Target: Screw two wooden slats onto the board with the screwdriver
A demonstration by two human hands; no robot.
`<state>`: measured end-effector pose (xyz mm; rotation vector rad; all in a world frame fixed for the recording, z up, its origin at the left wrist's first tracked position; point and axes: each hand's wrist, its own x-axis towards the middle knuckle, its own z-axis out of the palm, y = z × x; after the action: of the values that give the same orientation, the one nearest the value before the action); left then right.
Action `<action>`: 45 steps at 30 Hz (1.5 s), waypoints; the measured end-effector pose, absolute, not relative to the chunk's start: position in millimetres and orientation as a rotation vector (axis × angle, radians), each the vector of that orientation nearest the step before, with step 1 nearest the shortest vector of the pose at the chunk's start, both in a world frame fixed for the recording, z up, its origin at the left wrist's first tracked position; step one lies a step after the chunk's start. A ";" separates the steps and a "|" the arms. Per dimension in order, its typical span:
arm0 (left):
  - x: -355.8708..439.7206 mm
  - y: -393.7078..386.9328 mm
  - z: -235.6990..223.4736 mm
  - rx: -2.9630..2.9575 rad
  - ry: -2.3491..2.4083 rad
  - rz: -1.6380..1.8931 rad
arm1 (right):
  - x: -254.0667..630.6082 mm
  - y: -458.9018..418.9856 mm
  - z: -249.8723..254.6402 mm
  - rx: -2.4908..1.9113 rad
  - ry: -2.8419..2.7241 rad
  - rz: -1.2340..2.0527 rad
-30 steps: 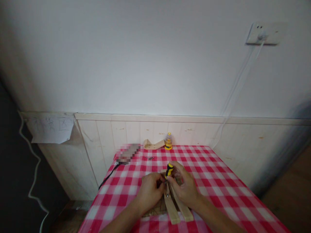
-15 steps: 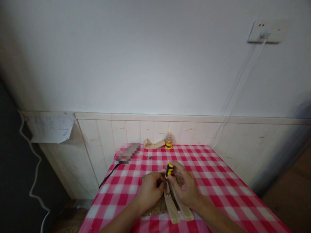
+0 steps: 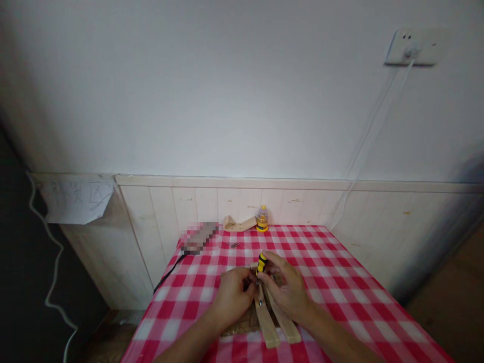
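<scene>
Between the thumb and fingers of my right hand (image 3: 289, 287) is a yellow-and-black screwdriver (image 3: 261, 262), held nearly upright over a wooden piece. My left hand (image 3: 236, 295) is closed at the screwdriver's lower end, its thumb and fingers pinched together; what they pinch is hidden. Below the hands, two pale wooden strips (image 3: 267, 327) lie side by side and reach toward me. A small metal screw (image 3: 260, 303) shows on the left strip. Under the wood lies a brown board or sheet (image 3: 240, 325), partly covered by my left hand.
A red-and-white checked cloth (image 3: 321, 262) covers the table. At the back stand a curved wooden piece (image 3: 238, 224) and a yellow-based bit holder (image 3: 262, 220). Small metal pieces (image 3: 235, 245) lie in front of them. Left is a blurred-out object (image 3: 200, 238) with a black strap.
The screwdriver's handle has tilted slightly left in my right hand, and the right fingers have shifted a little with it. My left hand stays in place.
</scene>
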<state>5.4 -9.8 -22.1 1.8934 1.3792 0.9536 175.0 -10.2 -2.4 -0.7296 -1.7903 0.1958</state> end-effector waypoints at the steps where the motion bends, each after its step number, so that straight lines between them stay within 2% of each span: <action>1: 5.4 -9.9 -21.8 1.900 1.382 0.956 | 174.9 -10.4 -1.6 -0.730 -1.790 0.195; 22: 2.8 -8.1 -17.0 1.933 1.444 0.928 | 180.5 -19.2 2.8 -0.715 -1.734 0.291; 31: -1.2 -19.7 -4.4 2.020 1.328 1.025 | 180.5 -29.3 9.2 -0.694 -1.836 0.168; 35: -6.1 -24.1 0.9 2.206 1.260 0.935 | 180.0 -30.2 9.2 -0.697 -1.849 0.173; 40: -13.3 -20.8 0.9 2.133 1.125 0.932 | 179.8 -32.0 12.6 -0.682 -1.867 0.121; 45: -24.7 -21.3 8.4 2.295 0.901 0.618 | 180.0 -33.2 14.0 -0.699 -1.876 0.100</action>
<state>-24.7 -21.3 8.4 2.2951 0.9009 0.6179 180.0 -33.2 14.0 -0.6992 -1.8756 0.0995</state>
